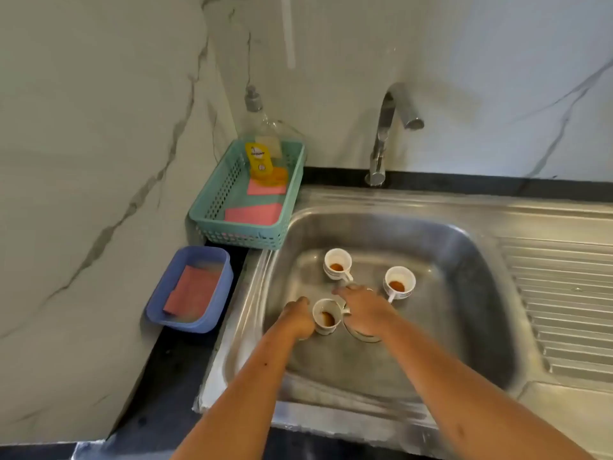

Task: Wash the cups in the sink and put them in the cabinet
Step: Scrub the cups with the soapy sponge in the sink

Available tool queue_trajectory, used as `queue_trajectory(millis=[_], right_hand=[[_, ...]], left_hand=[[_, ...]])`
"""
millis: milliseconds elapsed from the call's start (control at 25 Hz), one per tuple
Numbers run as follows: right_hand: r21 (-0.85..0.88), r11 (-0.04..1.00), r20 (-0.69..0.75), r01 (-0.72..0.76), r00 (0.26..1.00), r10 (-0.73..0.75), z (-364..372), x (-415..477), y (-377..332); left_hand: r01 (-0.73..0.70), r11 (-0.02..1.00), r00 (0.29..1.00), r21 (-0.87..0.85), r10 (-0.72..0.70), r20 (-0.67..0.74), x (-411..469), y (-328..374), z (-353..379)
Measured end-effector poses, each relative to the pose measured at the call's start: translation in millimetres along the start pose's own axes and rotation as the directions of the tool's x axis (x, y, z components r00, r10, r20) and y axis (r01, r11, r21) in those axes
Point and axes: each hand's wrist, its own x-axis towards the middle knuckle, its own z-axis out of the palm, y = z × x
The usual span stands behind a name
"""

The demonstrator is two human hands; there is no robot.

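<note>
Stainless steel forms the sink, and four white cups are in its basin. The far cup stands upright toward the basin's far-left corner, mouth up and brown dregs inside, with its handle pointing to the near right. The right cup also stands upright, apart from the far cup, and its handle points to the near left. The near cup is tilted, its mouth turned up and toward the near edge, with a brown smear down its inner wall.

The left hand reaches in from the near edge with the forearm straight. Its knuckles are up and its fingers are curled against the near cup's left side, holding it. The right hand lies palm down just right of that cup, fingers stretched toward the far cup's handle. It covers a fourth cup, of which only part of the rim shows. Whether this hand grips anything cannot be told.

A tap rises behind the far edge and a ridged drainboard runs along the right. At the sink's far-left corner a teal basket holds a soap bottle. Beside the left edge, a blue tub holds a pink sponge.
</note>
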Motion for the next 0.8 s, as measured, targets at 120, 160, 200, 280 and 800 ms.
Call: queue_trajectory(millis=[120, 160, 200, 280, 800], right_hand=[[-0.072, 0.996, 0.088, -0.043, 0.995, 0.049, 20.7, 5.9, 5.1], [-0.078, 0.995, 0.105, -0.057, 0.992, 0.065, 27.3, 6.6, 7.0], [-0.062, 0.996, 0.106, -0.069, 0.992, 0.075, 32.3, 9.6, 8.7], [-0.011, 0.997, 0.091, -0.081, 0.992, 0.082, 39.3, 13.0, 9.9], [0.230, 0.969, 0.002, -0.094, 0.995, 0.096, 15.3, 3.4, -7.6]], left_hand=[[0.011, 1.000, 1.000, 0.023, -0.011, 0.003, 10.7, -0.4, 4.0], [0.015, 1.000, 1.000, 0.009, -0.015, 0.001, 15.1, -0.5, 4.6], [0.014, 1.000, 1.000, 0.006, -0.014, 0.010, 19.6, -0.8, 6.2], [0.010, 1.000, 1.000, -0.004, -0.009, 0.019, 24.9, -3.1, 9.0], [0.031, 0.901, 0.997, -0.434, 0.002, 0.075, 7.2, -5.6, 16.9]])
